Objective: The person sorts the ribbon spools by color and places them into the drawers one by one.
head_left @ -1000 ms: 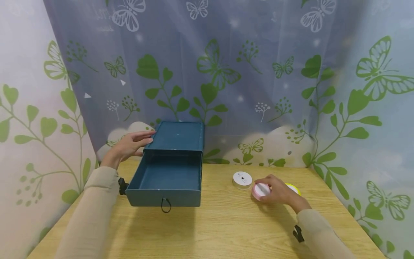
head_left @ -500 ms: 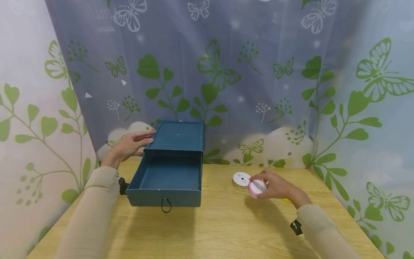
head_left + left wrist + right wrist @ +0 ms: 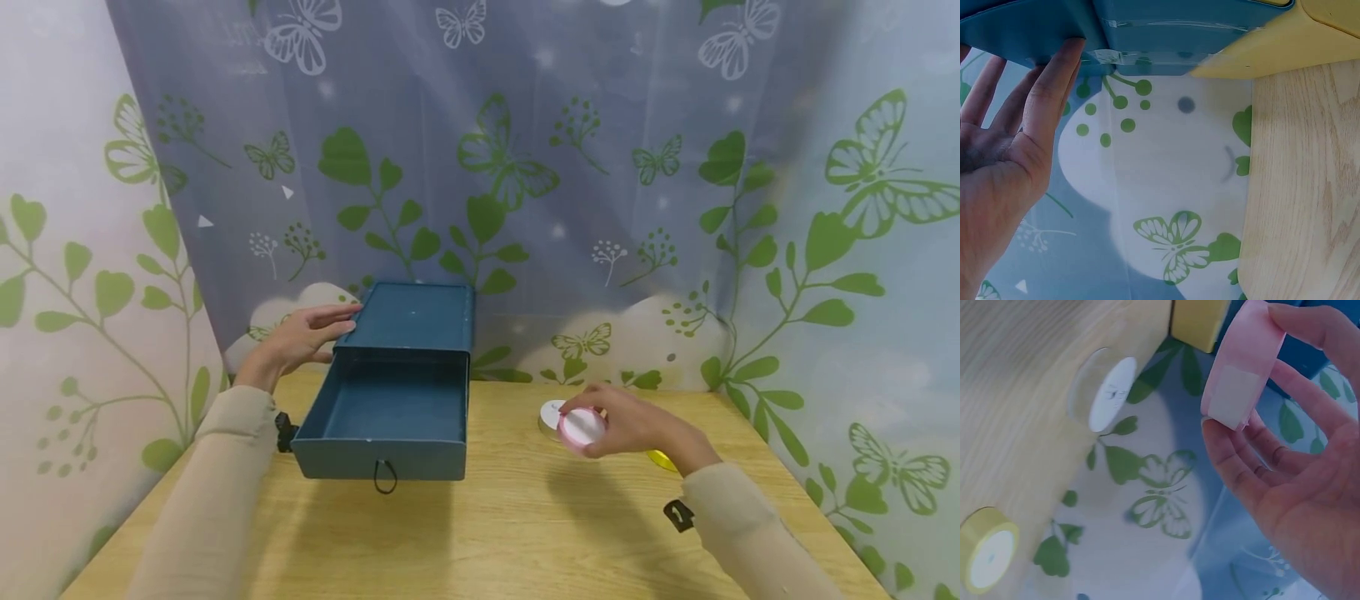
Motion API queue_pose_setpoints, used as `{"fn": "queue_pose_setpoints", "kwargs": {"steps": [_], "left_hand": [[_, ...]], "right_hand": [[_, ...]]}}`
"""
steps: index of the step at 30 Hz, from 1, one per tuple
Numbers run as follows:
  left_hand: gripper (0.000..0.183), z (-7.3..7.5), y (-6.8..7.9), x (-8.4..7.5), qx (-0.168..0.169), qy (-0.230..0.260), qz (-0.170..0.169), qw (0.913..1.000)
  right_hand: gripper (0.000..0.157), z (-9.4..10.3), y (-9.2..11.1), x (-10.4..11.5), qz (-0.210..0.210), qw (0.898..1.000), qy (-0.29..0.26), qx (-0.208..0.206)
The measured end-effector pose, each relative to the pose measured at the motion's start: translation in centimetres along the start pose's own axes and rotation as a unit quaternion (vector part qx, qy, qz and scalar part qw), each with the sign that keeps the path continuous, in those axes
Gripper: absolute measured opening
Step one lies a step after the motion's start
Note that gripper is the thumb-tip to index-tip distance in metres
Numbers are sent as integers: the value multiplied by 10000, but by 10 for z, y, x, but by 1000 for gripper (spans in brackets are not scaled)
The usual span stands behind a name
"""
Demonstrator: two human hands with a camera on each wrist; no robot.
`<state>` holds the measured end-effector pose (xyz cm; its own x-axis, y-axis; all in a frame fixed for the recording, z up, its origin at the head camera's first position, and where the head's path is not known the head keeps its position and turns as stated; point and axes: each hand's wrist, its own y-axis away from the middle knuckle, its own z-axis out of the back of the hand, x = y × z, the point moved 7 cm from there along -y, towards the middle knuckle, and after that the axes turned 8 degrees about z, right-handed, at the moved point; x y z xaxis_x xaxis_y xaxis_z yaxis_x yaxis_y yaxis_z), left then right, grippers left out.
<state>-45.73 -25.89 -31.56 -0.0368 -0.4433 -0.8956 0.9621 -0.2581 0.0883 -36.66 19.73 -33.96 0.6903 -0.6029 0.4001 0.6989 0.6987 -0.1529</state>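
Note:
Between thumb and fingers my right hand (image 3: pixel 633 425) holds a roll of pink ribbon (image 3: pixel 582 428) by its rim, lifted off the table. The right wrist view shows the pink ribbon roll (image 3: pixel 1244 362) side-on with a pale label on its band. Behind it in the head view sits a white-faced spool (image 3: pixel 551 414), partly hidden. My left hand (image 3: pixel 303 337) rests against the left side of a blue drawer box (image 3: pixel 416 315), its fingers extended along the wall. The box's drawer (image 3: pixel 378 458) is pulled out, with a black loop at its front.
A yellow ribbon roll (image 3: pixel 663 460) lies on the wooden table (image 3: pixel 510 525), mostly hidden behind my right wrist. Its white face shows in the right wrist view, with the yellow roll (image 3: pixel 988 553) at lower left. A patterned curtain (image 3: pixel 585 208) hangs behind the table.
My right hand has raised the pink ribbon roll from the table and carried it a little left, now in front of the white-faced spool. My left hand and the drawer box stay put.

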Motion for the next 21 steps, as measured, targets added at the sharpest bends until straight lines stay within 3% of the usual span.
{"fn": "queue_pose_setpoints", "kwargs": {"steps": [21], "left_hand": [[67, -1, 0, 0, -16, 14, 33, 10000]], "right_hand": [[53, 25, -33, 51, 601, 9980, 199, 56]]}}
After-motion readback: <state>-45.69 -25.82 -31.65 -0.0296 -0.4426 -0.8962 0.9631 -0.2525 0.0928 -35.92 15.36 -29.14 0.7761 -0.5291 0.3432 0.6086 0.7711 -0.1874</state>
